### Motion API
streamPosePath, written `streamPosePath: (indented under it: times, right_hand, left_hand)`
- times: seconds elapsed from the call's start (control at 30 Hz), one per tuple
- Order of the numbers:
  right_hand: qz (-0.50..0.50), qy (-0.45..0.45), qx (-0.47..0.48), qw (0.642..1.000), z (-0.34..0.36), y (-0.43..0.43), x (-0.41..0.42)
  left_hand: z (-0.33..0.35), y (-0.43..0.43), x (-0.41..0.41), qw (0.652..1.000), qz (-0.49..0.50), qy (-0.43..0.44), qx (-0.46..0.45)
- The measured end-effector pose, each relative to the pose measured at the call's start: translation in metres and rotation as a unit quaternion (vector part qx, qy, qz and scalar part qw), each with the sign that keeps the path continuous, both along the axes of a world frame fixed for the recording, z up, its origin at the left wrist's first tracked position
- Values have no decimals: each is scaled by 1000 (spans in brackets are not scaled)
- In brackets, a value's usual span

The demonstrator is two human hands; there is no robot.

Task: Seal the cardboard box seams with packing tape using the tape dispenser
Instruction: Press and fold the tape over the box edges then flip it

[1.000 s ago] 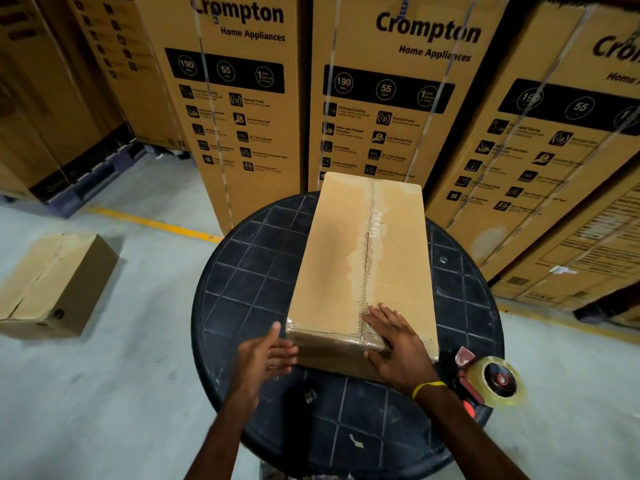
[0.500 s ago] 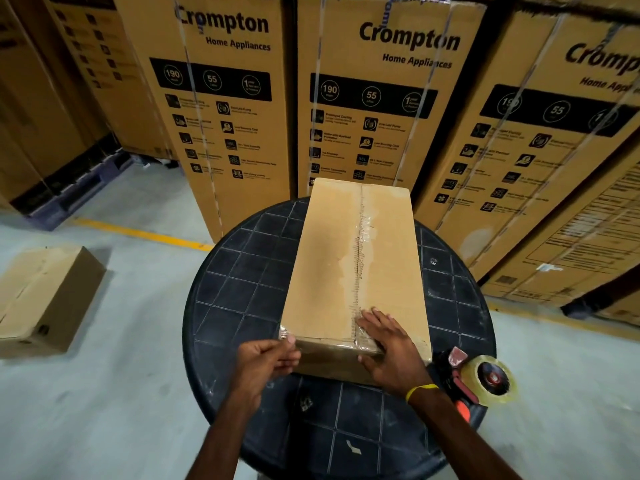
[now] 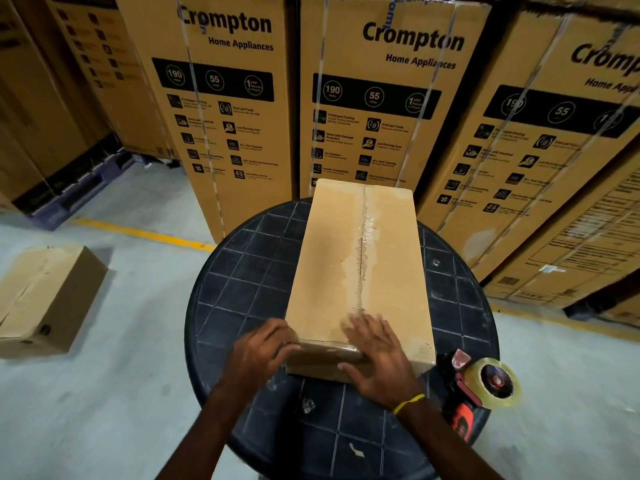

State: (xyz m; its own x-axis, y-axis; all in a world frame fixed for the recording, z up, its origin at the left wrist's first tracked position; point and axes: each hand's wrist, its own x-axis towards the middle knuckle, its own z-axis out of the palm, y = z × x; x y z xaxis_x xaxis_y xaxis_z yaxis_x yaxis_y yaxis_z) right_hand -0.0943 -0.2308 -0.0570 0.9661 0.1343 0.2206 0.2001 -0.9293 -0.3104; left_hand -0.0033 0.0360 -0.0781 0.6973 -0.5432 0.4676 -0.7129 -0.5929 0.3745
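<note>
A long brown cardboard box (image 3: 325, 258) lies on a round black table (image 3: 249, 271), with clear tape running along its top centre seam and down over the near end. My right hand (image 3: 377, 355) lies flat with spread fingers over the box's near top edge, pressing on the tape end. My left hand (image 3: 259, 351) curls against the box's near left corner. The red tape dispenser (image 3: 485, 382) with its clear roll rests on the table's right edge, beside my right wrist, untouched.
Tall Crompton appliance cartons (image 3: 225, 109) stand in a row right behind the table and lean at the right. A smaller cardboard box (image 3: 45, 299) lies on the grey floor to the left. A yellow floor line (image 3: 138, 233) runs past the cartons.
My right hand has slid a little along the box's near end, staying flat on the tape. My left hand closed in from beside the box onto its near left corner.
</note>
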Motion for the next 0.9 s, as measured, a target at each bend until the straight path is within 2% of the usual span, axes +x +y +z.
streamPosePath:
  times: [0.13,0.2,0.33,0.43,0.53,0.7,0.9]
  right_hand:
    - [91,-79,-2,993,-3,61,33]
    - [101,-76,-17,992,-8,77,49]
    - [130,-121,-31,984,-24,69,53]
    - [127,-169,-38,977,-30,67,53]
    - [124,-175,-50,975,-31,69,50]
    - [117,-209,-90,967,-31,25,24]
    - [103,-171,-135,971,-19,-87,-34]
  left_hand:
    - [-3,2,13,998,-54,-24,2]
    - [-3,3,18,997,-72,-29,7]
    - [4,8,28,993,-104,44,16]
    - [7,8,39,983,-131,128,-30]
    - [13,7,50,969,-171,164,-70]
    - [16,5,46,965,-175,174,-91]
    - [18,3,41,958,-155,215,-112]
